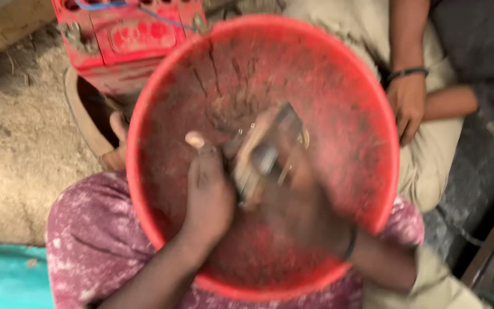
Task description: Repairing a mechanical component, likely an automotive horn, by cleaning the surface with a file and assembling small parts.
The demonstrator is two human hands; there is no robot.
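My left hand (210, 197) grips a small metal-and-wood part (264, 154) inside the red basin (338, 74) on my lap. My right hand (310, 212) is too blurred to read. The work looks midway: dust coats the basin.

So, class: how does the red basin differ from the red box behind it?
The red basin is round and open, with cracks in its wall; the red box is blocky and closed. The basin fills the view and has both hands in it; the box is cut off at the top edge. Both are red and dusty.
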